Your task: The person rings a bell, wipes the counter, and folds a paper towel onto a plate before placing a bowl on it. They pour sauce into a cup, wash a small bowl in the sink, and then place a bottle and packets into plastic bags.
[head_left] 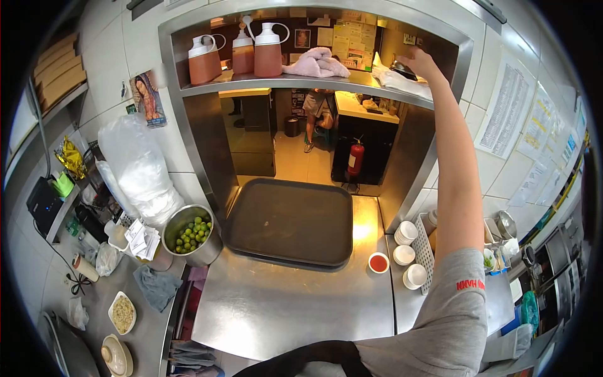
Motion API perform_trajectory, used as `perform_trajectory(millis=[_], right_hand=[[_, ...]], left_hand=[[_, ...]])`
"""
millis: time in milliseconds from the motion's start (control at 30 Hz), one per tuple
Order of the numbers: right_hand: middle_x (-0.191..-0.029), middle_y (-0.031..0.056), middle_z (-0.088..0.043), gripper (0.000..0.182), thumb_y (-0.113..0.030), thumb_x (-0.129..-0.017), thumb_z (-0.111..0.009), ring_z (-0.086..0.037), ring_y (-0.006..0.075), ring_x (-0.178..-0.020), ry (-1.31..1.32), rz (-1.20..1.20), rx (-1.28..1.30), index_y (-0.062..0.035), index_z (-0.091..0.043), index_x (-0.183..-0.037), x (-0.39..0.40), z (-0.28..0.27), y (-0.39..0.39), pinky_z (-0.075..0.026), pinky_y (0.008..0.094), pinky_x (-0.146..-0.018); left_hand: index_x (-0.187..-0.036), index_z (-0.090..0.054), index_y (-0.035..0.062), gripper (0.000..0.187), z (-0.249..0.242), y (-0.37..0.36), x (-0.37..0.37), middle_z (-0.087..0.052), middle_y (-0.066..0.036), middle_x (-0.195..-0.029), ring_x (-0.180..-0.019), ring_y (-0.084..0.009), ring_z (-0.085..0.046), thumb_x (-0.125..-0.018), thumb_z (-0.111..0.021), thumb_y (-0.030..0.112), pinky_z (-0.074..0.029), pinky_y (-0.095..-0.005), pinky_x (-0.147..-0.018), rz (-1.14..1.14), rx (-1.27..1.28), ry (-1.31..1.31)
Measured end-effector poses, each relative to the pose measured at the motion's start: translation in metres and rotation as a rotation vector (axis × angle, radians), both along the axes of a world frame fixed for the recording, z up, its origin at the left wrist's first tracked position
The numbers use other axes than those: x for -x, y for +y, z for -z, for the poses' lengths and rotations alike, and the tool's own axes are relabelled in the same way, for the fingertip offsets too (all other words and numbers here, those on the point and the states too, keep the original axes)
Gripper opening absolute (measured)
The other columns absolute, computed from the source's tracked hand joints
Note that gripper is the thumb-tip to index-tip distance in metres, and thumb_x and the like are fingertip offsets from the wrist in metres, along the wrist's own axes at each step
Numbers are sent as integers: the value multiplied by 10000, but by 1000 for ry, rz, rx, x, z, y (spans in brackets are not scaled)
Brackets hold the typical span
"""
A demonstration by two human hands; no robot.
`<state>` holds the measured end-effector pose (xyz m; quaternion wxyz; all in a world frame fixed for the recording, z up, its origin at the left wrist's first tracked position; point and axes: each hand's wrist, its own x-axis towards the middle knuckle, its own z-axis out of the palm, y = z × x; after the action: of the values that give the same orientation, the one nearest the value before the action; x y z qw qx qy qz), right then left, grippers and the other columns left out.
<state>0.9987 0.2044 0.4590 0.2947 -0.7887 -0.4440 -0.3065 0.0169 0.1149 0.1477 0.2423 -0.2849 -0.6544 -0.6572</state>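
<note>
My right hand [418, 63] is raised to the right end of the metal shelf above the pass-through window. Its fingers reach out over a small dark, shiny dome-like object [403, 70], perhaps a counter bell; whether they touch it is hard to make out. That object stands by a white cloth or paper [392, 80]. Left of it on the shelf lie a pink towel [319, 64] and several sauce bottles [269, 53] with white tops. My left hand is out of view.
On the steel counter [282, 308] lie dark trays [289, 221] and a cup of red sauce [378, 263]. Stacked white cups [404, 254] stand right, beside a perforated basket [426, 257]. A pot of green citrus [192, 234] stands left. Beyond the window, a person's legs [319, 116] show.
</note>
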Motion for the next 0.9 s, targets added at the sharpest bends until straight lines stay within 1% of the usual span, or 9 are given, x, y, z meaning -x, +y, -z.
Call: perform_trajectory(millis=[67,167,267,300,433,500,733,800,900], right_hand=[[-1075,200,-572,606,-396,-707,-674,-533,299,-1040,166,-22,85,-11,-511,-1146,-17,0,20,-417,346,-871],[-1147,216,-531,743,-370,-657,-718,-487,305,-1108,160,-46,177,8,-428,-1227,13,-3,9,-384,346,-916],[-1117,212,-547,718,-317,-637,-740,-505,314,-1078,-16,-155,119,18,-438,-1196,26,4,-6,-405,354,-888],[-1096,205,-557,689,-302,-649,-733,-521,311,-1050,-108,-133,8,18,-444,-1186,31,4,-11,-416,352,-868],[-1040,185,-576,628,-240,-683,-715,-567,284,-958,-349,-301,-309,13,-446,-1191,77,8,-66,-440,330,-821],[-1037,170,-578,619,-208,-685,-717,-574,260,-934,-389,-343,-382,6,-446,-1199,99,20,-100,-450,318,-811],[-1068,102,-566,591,-97,-698,-705,-562,153,-926,-319,-404,-485,-34,-450,-1228,100,55,-187,-489,267,-776],[-1021,129,-590,615,-201,-668,-729,-594,214,-894,-300,-404,-503,-50,-462,-1202,97,62,-196,-471,315,-782],[-1028,128,-589,609,-197,-677,-725,-593,209,-890,-185,-474,-535,-47,-460,-1204,91,69,-200,-472,299,-787]], left_hand=[[-1253,-427,-15,415,-42,63,-54,-435,-166,-1284,-1179,-222,-410,-895,-416,195,-283,-311,-1007,364,-37,58],[-1213,-474,17,389,-157,118,-254,-450,-125,-1273,-1219,-222,-370,-841,-485,130,-231,-344,-1027,990,-61,405],[-1084,-576,63,333,-215,142,-419,-481,-103,-1242,-1180,-234,-417,-753,-580,100,-286,-352,-993,1155,-36,844],[-1038,-595,62,291,-228,143,-475,-509,-108,-1193,-1152,-249,-440,-748,-593,92,-305,-345,-979,1361,-130,942],[-855,-615,44,154,-247,163,-677,-598,-98,-909,-960,-268,-544,-731,-598,133,-412,-379,-856,1654,-455,1071],[-857,-630,44,182,-261,144,-750,-599,-104,-893,-938,-274,-556,-740,-569,169,-437,-388,-813,1524,-456,1163],[-902,-660,54,320,-284,103,-884,-616,-136,-975,-942,-271,-578,-731,-575,310,-470,-362,-783,1613,-85,1138],[-919,-656,57,394,-288,91,-885,-617,-139,-984,-944,-275,-582,-718,-572,386,-472,-347,-788,1578,239,1198],[-952,-646,59,403,-283,86,-894,-610,-146,-1015,-978,-270,-573,-736,-548,384,-467,-340,-800,1546,254,1061]])
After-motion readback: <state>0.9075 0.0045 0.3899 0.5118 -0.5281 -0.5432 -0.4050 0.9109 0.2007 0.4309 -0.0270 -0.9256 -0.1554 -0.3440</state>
